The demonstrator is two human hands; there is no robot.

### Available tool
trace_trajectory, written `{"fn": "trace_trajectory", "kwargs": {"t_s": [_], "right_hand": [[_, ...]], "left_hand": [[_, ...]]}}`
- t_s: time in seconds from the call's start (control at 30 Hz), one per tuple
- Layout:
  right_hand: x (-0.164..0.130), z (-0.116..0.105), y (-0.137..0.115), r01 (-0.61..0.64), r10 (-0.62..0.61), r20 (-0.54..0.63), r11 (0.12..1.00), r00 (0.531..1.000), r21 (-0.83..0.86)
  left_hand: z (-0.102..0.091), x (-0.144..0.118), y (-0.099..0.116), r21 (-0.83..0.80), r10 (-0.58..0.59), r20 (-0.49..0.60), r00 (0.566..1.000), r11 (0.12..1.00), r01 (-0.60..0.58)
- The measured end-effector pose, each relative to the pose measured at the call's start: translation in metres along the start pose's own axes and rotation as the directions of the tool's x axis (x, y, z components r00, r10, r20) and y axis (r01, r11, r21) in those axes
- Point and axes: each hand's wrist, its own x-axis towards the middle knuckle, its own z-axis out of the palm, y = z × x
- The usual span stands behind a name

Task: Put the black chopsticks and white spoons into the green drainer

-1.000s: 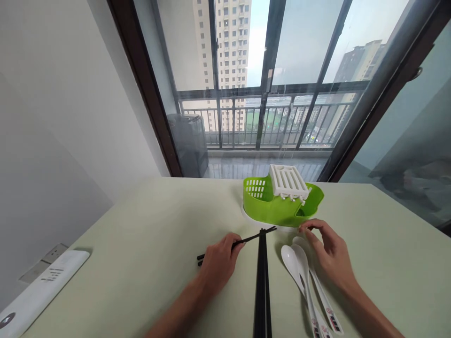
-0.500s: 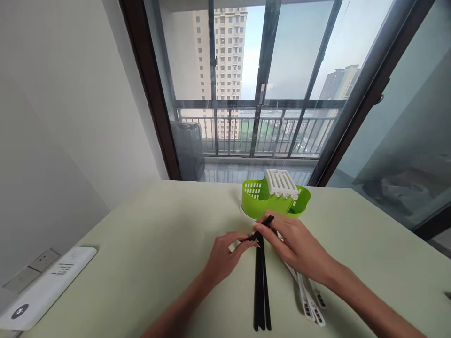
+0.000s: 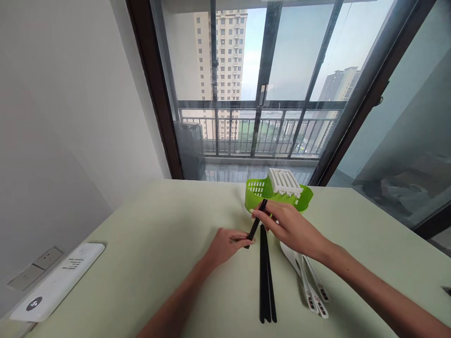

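Pale green tabletop: bears all items listed.
Green plastic slotted cutlery drainer: far centre of the table, before the glass balcony door; white ribbed plastic insert on top of it.
Bundle of black chopsticks: flat, in front of the drainer, running toward the near edge.
White plastic spoons: just right of the bundle, apparently three, partly hidden under the right forearm.
Raised black chopstick pair: tilted, between right hand and left hand, above the bundle's far end.
White rectangular power strip: far left edge.
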Motion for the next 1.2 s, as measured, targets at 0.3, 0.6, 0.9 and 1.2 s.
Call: {"fn": "trace_trajectory", "kwargs": {"t_s": [0.3,0.6,0.9,1.2], "right_hand": [[0.006,-0.017,-0.010,-0.068,0.071,-0.126,0.997,0.989,0.033],[0.014,-0.027,-0.010,-0.096,0.105,-0.124,0.993,0.987,0.074],[0.049,-0.103,-0.004,-0.141,0.127,-0.534,0.990,0.836,0.014],[0.105,-0.084,0.074,-0.215,0.156,-0.292,0.960,0.944,-0.181]], "left_hand": [[0.001,0.000,-0.010,-0.046,-0.040,0.003,0.999,0.998,0.040],[0.001,0.001,-0.010,-0.021,-0.048,-0.027,0.998,0.999,0.047],[-0.002,0.008,-0.007,-0.084,-0.079,-0.396,0.915,0.995,0.050],[-0.001,0.009,-0.017,-0.093,-0.123,-0.384,0.915,0.991,0.094]]}}
